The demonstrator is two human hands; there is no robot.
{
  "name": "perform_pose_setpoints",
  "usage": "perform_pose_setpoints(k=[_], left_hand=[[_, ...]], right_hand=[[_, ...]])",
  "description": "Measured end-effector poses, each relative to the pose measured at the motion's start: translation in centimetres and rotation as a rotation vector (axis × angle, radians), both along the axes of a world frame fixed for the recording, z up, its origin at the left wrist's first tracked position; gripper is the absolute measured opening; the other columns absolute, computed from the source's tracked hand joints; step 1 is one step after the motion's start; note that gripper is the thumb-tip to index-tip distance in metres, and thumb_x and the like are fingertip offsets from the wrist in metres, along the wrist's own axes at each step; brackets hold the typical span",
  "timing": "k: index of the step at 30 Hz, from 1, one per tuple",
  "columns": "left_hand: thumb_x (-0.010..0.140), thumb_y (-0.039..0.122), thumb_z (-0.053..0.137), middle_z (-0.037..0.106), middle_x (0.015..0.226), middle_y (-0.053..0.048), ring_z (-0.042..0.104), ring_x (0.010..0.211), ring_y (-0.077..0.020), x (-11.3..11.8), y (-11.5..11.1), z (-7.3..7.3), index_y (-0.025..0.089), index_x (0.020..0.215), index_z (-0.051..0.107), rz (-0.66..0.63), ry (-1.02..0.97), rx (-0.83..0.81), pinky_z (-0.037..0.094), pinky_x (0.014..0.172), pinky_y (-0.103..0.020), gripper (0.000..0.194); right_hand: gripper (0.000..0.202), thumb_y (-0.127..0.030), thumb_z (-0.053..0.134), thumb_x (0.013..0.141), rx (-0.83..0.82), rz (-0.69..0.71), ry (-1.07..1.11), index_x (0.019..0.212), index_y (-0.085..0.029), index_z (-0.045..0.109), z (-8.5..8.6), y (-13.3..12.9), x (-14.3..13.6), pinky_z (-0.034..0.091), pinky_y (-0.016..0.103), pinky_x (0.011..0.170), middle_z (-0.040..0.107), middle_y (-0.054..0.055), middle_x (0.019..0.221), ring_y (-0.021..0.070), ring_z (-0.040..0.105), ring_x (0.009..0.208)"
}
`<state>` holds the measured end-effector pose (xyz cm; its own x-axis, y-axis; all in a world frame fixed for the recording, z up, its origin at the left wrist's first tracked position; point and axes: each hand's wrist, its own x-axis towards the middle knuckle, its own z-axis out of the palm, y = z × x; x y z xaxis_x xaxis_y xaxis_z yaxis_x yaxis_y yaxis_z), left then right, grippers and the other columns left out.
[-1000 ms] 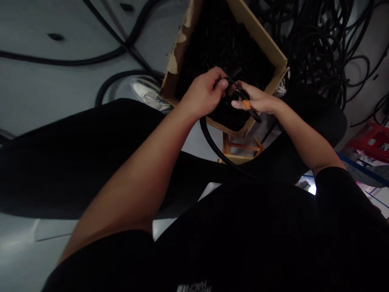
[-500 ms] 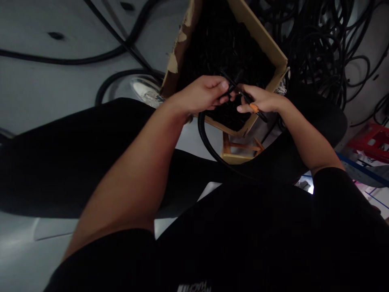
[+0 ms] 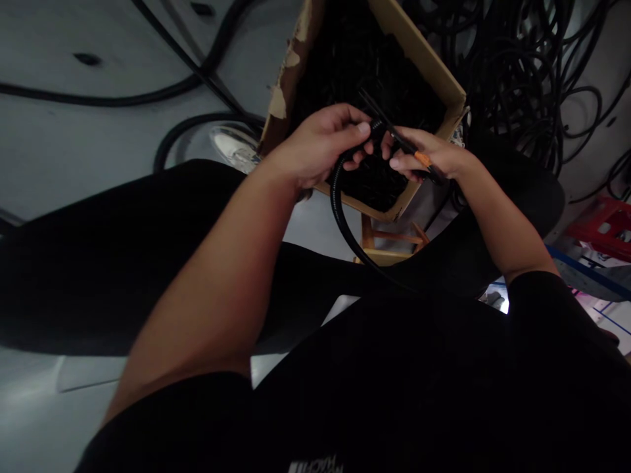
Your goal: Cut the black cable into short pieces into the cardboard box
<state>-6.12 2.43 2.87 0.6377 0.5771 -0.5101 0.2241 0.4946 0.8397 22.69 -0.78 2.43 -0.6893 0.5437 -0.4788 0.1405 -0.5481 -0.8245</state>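
Between thumb and fingers, my left hand [image 3: 332, 141] grips a black corrugated tube [image 3: 341, 213] near its end. From there the tube curves down past the box's near edge and lies over my lap. My right hand [image 3: 428, 150] is closed around a slim black hand tool [image 3: 405, 143] with an orange band. The tool's long thin tip points up and left, crossing close to the tube's end; whether they touch is hard to make out. Both hands are over a cardboard box [image 3: 414, 49] full of small black pieces [image 3: 365, 59], too dark to tell apart.
A heap of black tubing [image 3: 522, 85] lies at the upper right. Thicker black hoses [image 3: 98, 100] cross the grey floor at the left. Below the box is a small wooden stool [image 3: 389, 255]. A red crate [image 3: 604, 226] is at the right edge.
My left hand has shifted slightly up, bringing the tube's end higher. My right hand and the tool have moved a little right, and the tool's tip now points higher.
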Motion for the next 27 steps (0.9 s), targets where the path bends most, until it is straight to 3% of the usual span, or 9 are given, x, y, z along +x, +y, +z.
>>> perform_pose_setpoints(k=[4,8,12,15,18,22,27], left_hand=[[0.093,0.096,0.089,0.082,0.096,-0.005,0.064,0.096,-0.0297,0.2,0.0,-0.2,0.035,0.111,0.063,0.079,-0.011,0.019,0.046,0.079,-0.047,0.069],[0.096,0.103,0.078,0.076,0.082,-0.006,0.066,0.105,-0.0354,0.1,0.0,-0.4,0.035,0.108,0.064,-0.003,0.009,0.05,0.044,0.086,-0.049,0.07],[0.095,0.104,0.08,0.071,0.084,-0.004,0.05,0.088,-0.0259,0.1,-0.1,-0.3,0.034,0.102,0.062,0.013,0.034,0.019,0.04,0.084,-0.048,0.073],[0.094,0.112,0.076,0.067,0.08,-0.006,0.052,0.095,-0.0299,0.0,-0.1,-0.1,0.035,0.099,0.059,-0.032,-0.005,-0.005,0.043,0.086,-0.051,0.079],[0.091,0.114,0.08,0.064,0.078,-0.007,0.052,0.094,-0.0294,0.0,0.0,0.5,0.034,0.098,0.057,-0.046,-0.024,-0.035,0.042,0.083,-0.049,0.083],[0.086,0.108,0.094,0.066,0.087,-0.005,0.04,0.081,-0.0195,0.0,0.3,1.8,0.031,0.098,0.056,0.004,-0.013,-0.111,0.03,0.073,-0.04,0.086],[0.09,0.104,0.093,0.062,0.082,0.0,0.04,0.079,-0.0208,-0.1,0.2,1.7,0.034,0.106,0.061,0.057,-0.021,-0.071,0.029,0.071,-0.041,0.078]], right_hand=[[0.064,-0.078,0.09,0.117,-0.022,0.067,0.008,0.133,-0.026,0.057,0.9,0.0,0.2,0.049,0.021,0.065,0.058,-0.007,0.096,0.0102,0.058,0.074],[0.073,-0.087,0.09,0.114,-0.021,0.114,-0.025,0.134,-0.026,0.055,0.3,0.2,0.5,0.05,0.023,0.069,0.056,-0.007,0.099,0.0102,0.055,0.077],[0.059,-0.071,0.094,0.115,0.037,0.163,-0.12,0.12,-0.026,0.055,-0.1,0.7,0.9,0.047,0.022,0.07,0.053,-0.009,0.09,0.0099,0.052,0.075],[0.052,-0.049,0.102,0.107,0.053,0.153,-0.209,0.109,-0.026,0.055,0.4,1.1,1.0,0.048,0.024,0.067,0.055,-0.009,0.082,0.0117,0.052,0.073],[0.05,-0.042,0.101,0.107,-0.004,0.126,-0.221,0.109,-0.027,0.054,1.0,1.1,1.0,0.05,0.025,0.065,0.054,-0.009,0.078,0.0124,0.052,0.069],[0.056,-0.06,0.099,0.115,-0.061,0.15,-0.053,0.117,-0.026,0.055,1.5,0.7,1.0,0.051,0.024,0.065,0.053,-0.01,0.08,0.011,0.054,0.066],[0.067,-0.082,0.085,0.121,-0.046,0.103,0.032,0.139,-0.022,0.06,2.9,0.5,0.6,0.052,0.023,0.064,0.06,-0.008,0.088,0.0119,0.06,0.07]])
